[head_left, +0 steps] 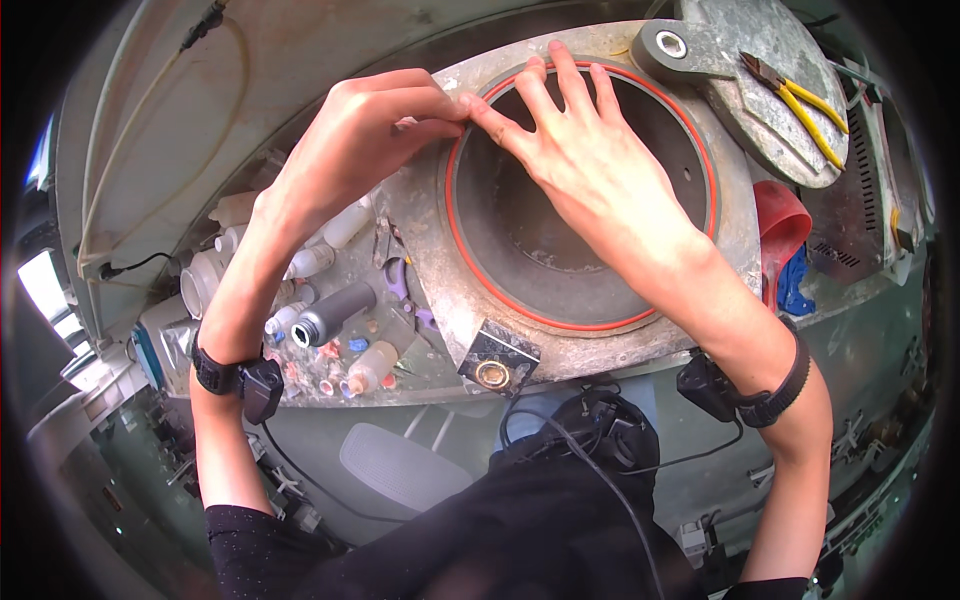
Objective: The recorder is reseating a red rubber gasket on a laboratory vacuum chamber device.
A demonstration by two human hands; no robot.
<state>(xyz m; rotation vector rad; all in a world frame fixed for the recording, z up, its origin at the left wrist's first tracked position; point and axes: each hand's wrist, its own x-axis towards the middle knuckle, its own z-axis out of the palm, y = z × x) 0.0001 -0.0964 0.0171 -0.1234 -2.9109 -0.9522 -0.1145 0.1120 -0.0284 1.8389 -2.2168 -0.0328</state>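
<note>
An orange-red rubber ring (590, 327) runs around the mouth of a round grey metal chamber (550, 225). At the ring's far left, my left hand (375, 125) has its thumb and forefinger pinched together on it; the fingers partly cover that spot. My right hand (595, 150) reaches across the opening with fingers spread and holds nothing. Its fingertips rest on the far rim, over the ring, while its thumb points left and meets my left fingertips. A stained metal top (560, 362) surrounds the mouth. Part of the ring's far side is hidden under my right fingers.
Yellow-handled cutting pliers (808, 115) lie on the swung-aside grey lid (715, 95), beside its hinge arm (680, 50). A red scoop (780, 225) is at the right. Left are a dark grey bottle (335, 313), several white bottles, and purple-handled scissors (397, 280). A chair (395, 465) stands below.
</note>
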